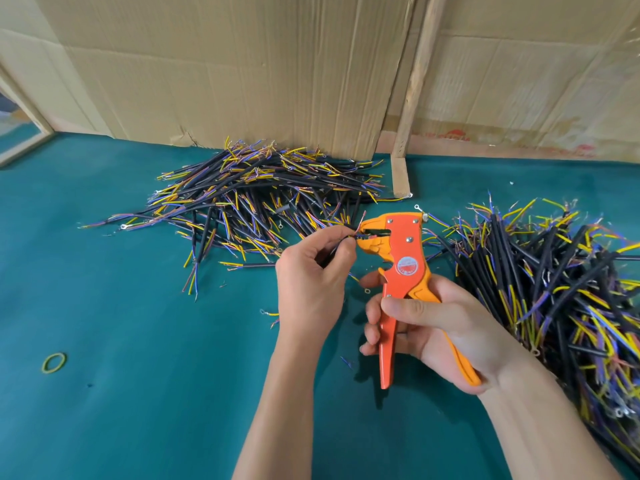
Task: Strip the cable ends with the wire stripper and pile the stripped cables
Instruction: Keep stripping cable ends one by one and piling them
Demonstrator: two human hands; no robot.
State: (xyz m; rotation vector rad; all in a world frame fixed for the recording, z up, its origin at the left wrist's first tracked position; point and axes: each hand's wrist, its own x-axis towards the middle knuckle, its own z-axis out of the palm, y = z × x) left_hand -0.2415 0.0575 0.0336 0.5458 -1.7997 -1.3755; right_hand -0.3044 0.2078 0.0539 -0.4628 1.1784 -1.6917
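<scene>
My right hand (pixel 429 323) grips the handles of an orange wire stripper (pixel 401 265), held upright with its jaws pointing left. My left hand (pixel 313 271) pinches a short black cable (pixel 346 237) and holds its coloured end wires in the stripper's jaws. A pile of black cables with yellow, blue and brown ends (pixel 256 199) lies behind the hands against the cardboard. A second, larger heap of such cables (pixel 554 289) lies at the right, several with ring terminals.
Everything rests on a teal table mat (pixel 138 341). Cardboard sheets (pixel 242 71) and a wooden post (pixel 412 98) stand along the back. A yellow-green rubber band (pixel 54 362) lies at the left. Small wire scraps and ring terminals are scattered near the hands.
</scene>
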